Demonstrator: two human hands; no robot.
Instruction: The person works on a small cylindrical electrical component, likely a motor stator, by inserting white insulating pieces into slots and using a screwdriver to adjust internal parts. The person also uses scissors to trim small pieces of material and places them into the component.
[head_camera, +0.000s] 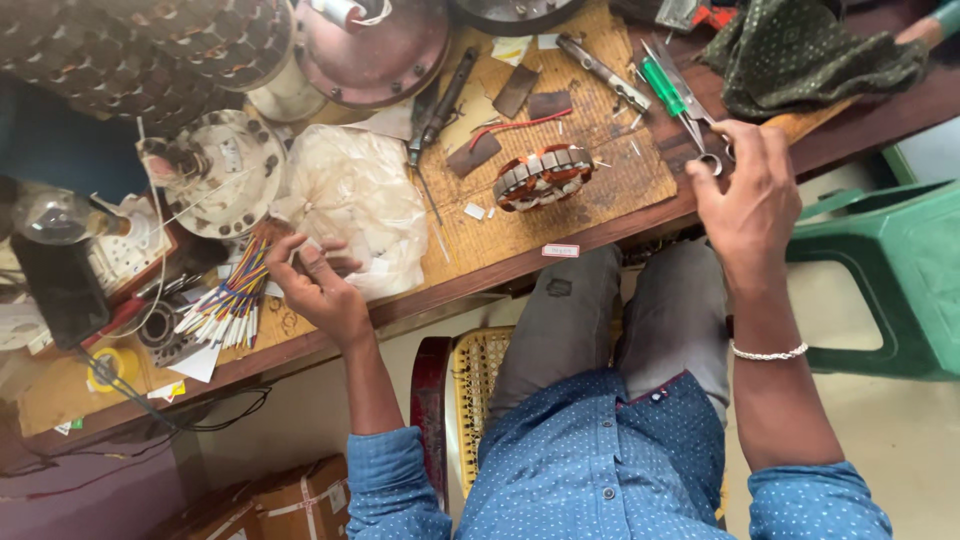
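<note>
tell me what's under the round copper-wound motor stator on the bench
The copper-wound stator sits on a tan woven mat covering the wooden bench. The mat hides the bench surface beneath it.

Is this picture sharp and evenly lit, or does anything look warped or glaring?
Head view: mostly sharp and softly lit; the workbench edge bows from wide-lens distortion; the glass bulb carries a small glare; the left hand and right hand look slightly soft.

Soft even daylight, slightly blurred edges
</note>
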